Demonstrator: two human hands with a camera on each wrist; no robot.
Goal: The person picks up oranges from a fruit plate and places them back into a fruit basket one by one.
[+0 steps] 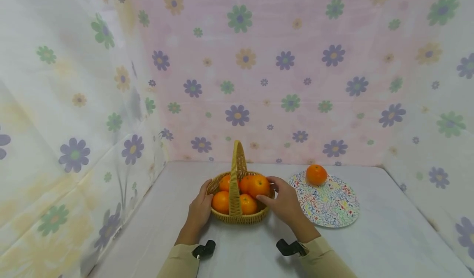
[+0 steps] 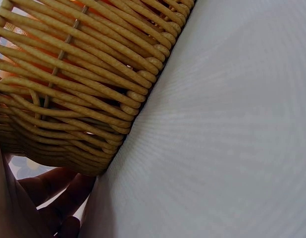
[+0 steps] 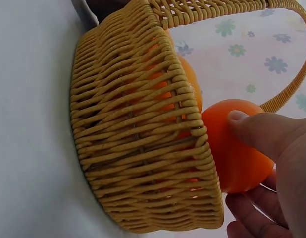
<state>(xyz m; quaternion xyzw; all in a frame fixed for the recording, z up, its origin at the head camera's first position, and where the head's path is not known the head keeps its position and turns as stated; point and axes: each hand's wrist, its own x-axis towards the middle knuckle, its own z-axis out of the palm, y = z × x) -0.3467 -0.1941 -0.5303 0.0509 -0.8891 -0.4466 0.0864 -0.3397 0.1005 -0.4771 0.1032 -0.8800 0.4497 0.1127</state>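
Note:
A wicker basket (image 1: 241, 219) with a tall arched handle (image 1: 235, 195) stands on the table, holding several oranges (image 1: 221, 202). My left hand (image 1: 199, 209) holds the basket's left side; in the left wrist view its fingers (image 2: 69, 196) reach round the woven wall (image 2: 88, 64). At the right rim, my right hand (image 1: 286, 199) grips an orange (image 1: 259, 185) that sits higher than the others. The right wrist view shows the thumb on top of this orange (image 3: 237, 158) and the other fingers (image 3: 252, 213) beneath it, close against the rim.
Right of the basket lies a round, flat piece with a multicoloured speckled pattern (image 1: 333, 206), a single orange (image 1: 316, 175) on its far part. Flower-printed cloth (image 1: 274, 84) hangs behind and at both sides of the white table (image 1: 244, 249).

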